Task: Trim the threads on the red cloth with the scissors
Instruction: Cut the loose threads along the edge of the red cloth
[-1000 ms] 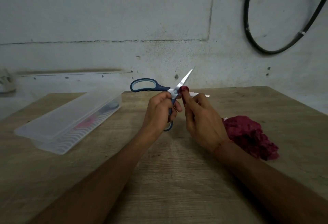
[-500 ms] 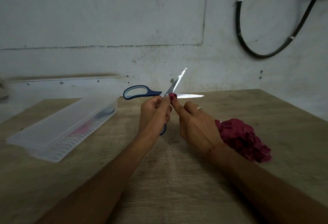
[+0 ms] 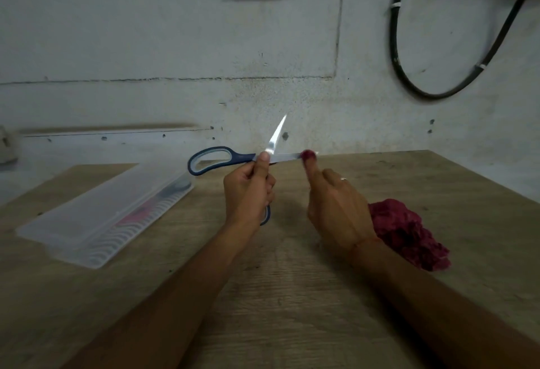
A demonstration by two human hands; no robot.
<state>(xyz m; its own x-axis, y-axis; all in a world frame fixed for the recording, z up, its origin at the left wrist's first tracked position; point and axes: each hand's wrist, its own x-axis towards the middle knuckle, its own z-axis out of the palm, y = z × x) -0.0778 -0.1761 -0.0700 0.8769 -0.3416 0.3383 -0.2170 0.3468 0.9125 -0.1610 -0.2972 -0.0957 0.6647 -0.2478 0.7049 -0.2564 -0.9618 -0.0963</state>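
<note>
The steel-bladed scissors with blue and grey loop handles (image 3: 233,158) are held above the wooden table (image 3: 292,295) with the blades spread wide: one blade points up toward the wall, the other lies almost level and points right, and one handle loop sticks out to the left. The left hand (image 3: 249,193) is closed around the lower handle near the pivot, and the right hand (image 3: 336,205) pinches a small red scrap at the tip of the level blade. The crumpled dark red cloth (image 3: 409,234) lies on the table just behind the right wrist, and a clear plastic lidded box (image 3: 102,211) sits well apart at the left.
</note>
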